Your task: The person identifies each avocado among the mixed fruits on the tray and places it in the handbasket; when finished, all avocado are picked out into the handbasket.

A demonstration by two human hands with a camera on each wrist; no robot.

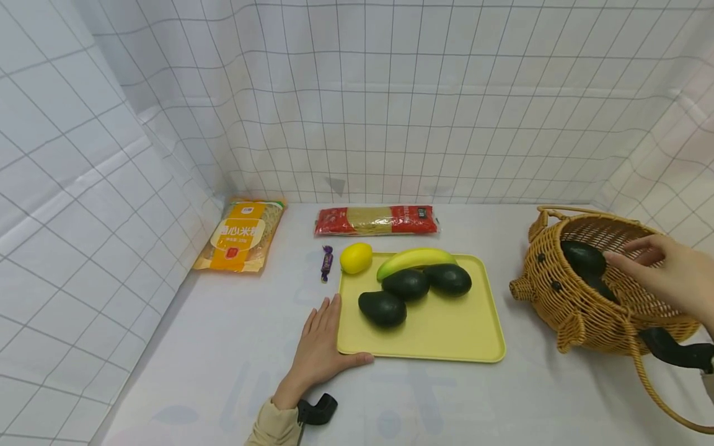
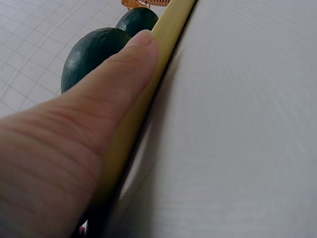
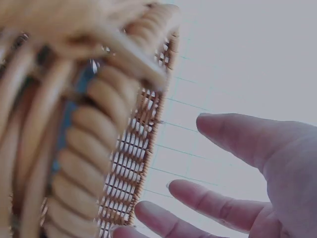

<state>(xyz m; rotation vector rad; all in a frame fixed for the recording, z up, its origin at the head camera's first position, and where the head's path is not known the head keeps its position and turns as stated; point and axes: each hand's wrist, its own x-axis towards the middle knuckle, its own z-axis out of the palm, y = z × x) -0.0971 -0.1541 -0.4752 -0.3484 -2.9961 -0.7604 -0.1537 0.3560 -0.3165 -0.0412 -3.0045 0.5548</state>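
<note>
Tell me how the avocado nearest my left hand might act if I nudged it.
That avocado would likely roll in a wobbly curve, being rounded but narrower at one end. Its dark skin shines, so it could feel a bit slippery. The yellow tray has a raised edge that might stop a gentle roll.

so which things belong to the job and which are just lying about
In the job, it seems:
yellow tray, left hand at its edge
wicker basket, right hand at its opening
avocados on tray and in basket

Probably just lying about:
banana
lemon
wrapped candy
orange packet
red packet
</note>
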